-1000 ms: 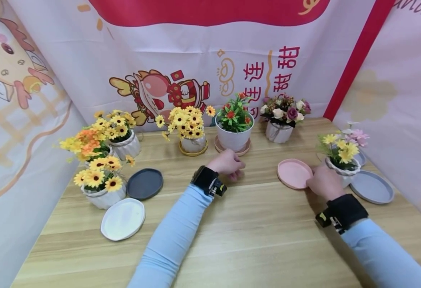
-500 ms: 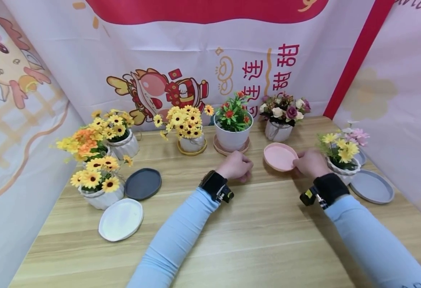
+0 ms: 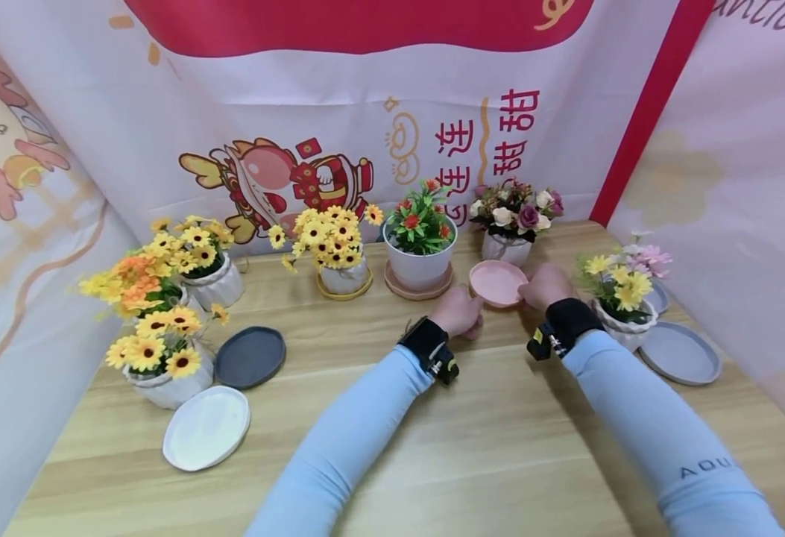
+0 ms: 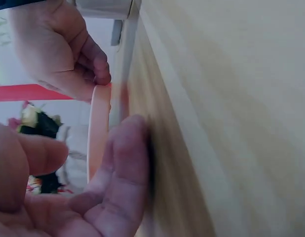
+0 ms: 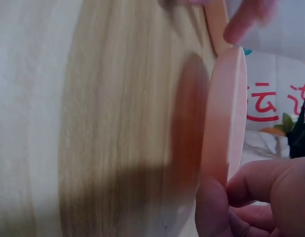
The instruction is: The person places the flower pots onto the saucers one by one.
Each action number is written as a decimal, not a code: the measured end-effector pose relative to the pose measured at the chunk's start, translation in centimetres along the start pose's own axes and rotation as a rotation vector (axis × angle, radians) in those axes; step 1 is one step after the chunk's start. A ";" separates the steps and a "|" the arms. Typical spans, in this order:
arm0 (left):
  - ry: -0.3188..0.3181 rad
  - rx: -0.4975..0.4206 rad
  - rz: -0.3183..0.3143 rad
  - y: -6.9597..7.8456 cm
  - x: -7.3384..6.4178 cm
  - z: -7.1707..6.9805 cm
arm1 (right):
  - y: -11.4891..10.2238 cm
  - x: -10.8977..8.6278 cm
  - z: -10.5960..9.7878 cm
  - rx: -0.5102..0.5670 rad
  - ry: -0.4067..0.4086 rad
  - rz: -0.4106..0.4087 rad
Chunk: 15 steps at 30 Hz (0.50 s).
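Note:
My right hand (image 3: 548,287) pinches the right edge of a pink plant saucer (image 3: 496,283) between thumb and fingers. In the right wrist view the saucer (image 5: 219,118) hangs just off the wood, its shadow beside it. My left hand (image 3: 458,312) is at the saucer's left edge. In the left wrist view its fingers (image 4: 128,168) reach under the saucer's rim, while the thumb (image 4: 46,155) stands apart from it. Right behind the saucer is a white pot of purple and cream flowers (image 3: 508,246).
A white pot with red flowers (image 3: 419,261) sits on a terracotta-pink saucer (image 3: 402,287). Left of it, yellow daisies (image 3: 328,237) stand on a yellow saucer (image 3: 345,294). More potted flowers flank a dark saucer (image 3: 250,356) and a white saucer (image 3: 206,429). A grey saucer (image 3: 681,354) lies right.
My right hand has lifted the pink saucer and carried it left and back, toward the purple-flower pot. My left hand has moved right, up to the saucer's edge.

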<state>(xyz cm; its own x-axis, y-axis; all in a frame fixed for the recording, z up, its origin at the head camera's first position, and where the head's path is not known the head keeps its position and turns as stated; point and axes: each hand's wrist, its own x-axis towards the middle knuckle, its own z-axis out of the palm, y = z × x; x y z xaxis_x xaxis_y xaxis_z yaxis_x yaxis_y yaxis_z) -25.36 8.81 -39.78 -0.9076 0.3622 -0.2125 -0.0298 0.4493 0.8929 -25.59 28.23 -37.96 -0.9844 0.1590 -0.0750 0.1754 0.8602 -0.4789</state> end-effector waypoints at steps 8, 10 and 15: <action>0.075 -0.215 -0.168 0.5 2.5 1.6 | 0.7 1.5 0.9 -0.044 -0.018 -0.054; 0.077 -0.245 -0.194 0.6 3.2 1.9 | 0.6 1.8 0.4 -0.052 0.031 -0.042; 0.091 -0.333 -0.233 0.4 4.0 1.7 | -1.1 2.9 -1.6 0.149 0.124 0.071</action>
<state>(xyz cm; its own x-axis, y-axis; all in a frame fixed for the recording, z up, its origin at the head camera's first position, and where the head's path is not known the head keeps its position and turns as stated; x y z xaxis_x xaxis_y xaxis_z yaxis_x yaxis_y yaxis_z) -28.31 11.84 -41.00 -0.8932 0.2020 -0.4017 -0.3592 0.2169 0.9077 -28.58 28.49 -36.27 -0.9591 0.2829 -0.0091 0.2313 0.7649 -0.6012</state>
